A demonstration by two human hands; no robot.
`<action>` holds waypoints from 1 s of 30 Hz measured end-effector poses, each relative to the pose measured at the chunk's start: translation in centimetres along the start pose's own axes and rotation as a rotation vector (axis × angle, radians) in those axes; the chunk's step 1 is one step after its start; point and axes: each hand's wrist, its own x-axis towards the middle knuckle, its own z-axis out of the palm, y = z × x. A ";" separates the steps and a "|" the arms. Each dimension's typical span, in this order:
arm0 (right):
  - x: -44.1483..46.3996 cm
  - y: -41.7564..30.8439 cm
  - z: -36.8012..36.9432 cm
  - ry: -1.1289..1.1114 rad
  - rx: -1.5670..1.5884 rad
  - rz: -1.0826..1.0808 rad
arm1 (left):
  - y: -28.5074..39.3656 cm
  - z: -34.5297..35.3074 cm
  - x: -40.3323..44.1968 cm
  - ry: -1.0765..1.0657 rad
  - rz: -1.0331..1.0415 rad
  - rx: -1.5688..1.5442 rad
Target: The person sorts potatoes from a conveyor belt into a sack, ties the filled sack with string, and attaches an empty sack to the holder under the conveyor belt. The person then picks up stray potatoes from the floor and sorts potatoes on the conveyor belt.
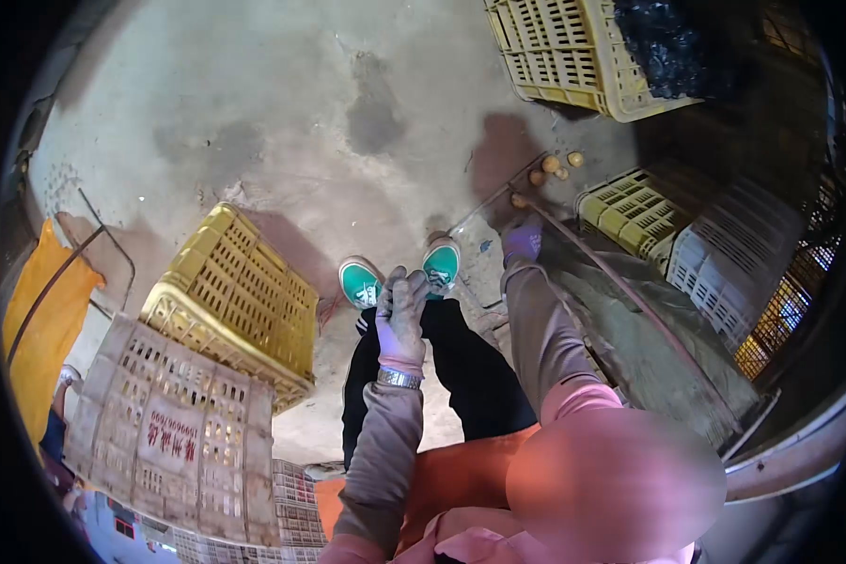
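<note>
My left hand (401, 315), in a dirty light glove with a metal watch at the wrist, is held out over my legs. Its fingers point forward and are slightly bent, somewhat apart, with nothing visible in them. Off to the right, my right hand (522, 241), in a purple-looking glove, reaches down beside the end of a long thin bar (620, 299). Its fingers are in shadow, so I cannot tell whether it touches the bar. Just beyond it, several round brownish pieces of produce (550, 166) lie on the floor.
A yellow plastic crate (240, 291) stands left of my green shoes (359, 282), beside a pale crate (174, 423) with red lettering. Another yellow crate (559, 52) holds dark plastic at the top right. More crates (634, 214) and a grey covered surface (649, 329) line the right.
</note>
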 end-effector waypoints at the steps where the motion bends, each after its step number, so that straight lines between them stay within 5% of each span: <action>1: 1.3 0.5 1.3 0.130 0.118 -0.014 | 0.2 0.5 0.5 0.069 -0.034 0.022; 4: 5.6 1.3 4.4 -0.017 0.069 0.041 | 1.9 3.3 1.5 0.093 -0.038 0.078; 7: 7.9 3.0 8.0 -0.196 -0.191 -0.172 | 2.8 4.6 2.1 0.052 -0.062 0.070; 9: 7.8 0.8 7.6 -0.103 0.329 -0.043 | 3.2 4.4 2.6 0.043 -0.111 0.023; 10: 8.0 0.4 8.1 -0.115 0.345 -0.041 | 3.1 3.9 2.9 0.029 -0.151 -0.010; 12: 8.4 0.6 7.7 -0.603 -0.615 -0.401 | 3.7 4.2 3.0 0.034 -0.213 -0.043; 14: 1.9 -6.1 1.7 -0.405 -0.816 -0.595 | 3.6 3.8 3.6 0.008 -0.144 0.030; 17: -5.9 -9.3 4.0 -0.306 0.588 -0.094 | 4.8 3.6 4.4 0.185 -0.053 0.390; 18: -9.2 -14.0 -0.9 -0.301 0.490 -0.355 | 5.5 3.7 4.7 0.225 -0.061 0.481; 20: -10.7 -17.5 -5.6 -0.671 0.676 -0.690 | 6.8 3.5 5.9 0.315 -0.099 0.235; 21: -11.5 -19.3 -7.9 -0.898 0.774 -0.814 | 6.8 1.6 6.9 0.204 -0.061 0.209; 22: -10.3 -19.0 -7.4 -0.895 0.763 -0.820 | 6.7 -0.4 8.0 0.100 -0.014 0.179; 24: -5.5 -19.1 -4.7 -0.482 0.808 -0.602 | 8.4 1.7 7.0 0.157 -0.083 0.158; 27: 10.4 -12.0 2.6 0.101 -0.196 -0.272 | 8.3 2.6 7.0 0.000 -0.154 0.170; 30: 15.6 -10.3 -3.3 0.300 -0.917 -0.563 | 7.7 4.0 6.6 -0.127 -0.188 0.146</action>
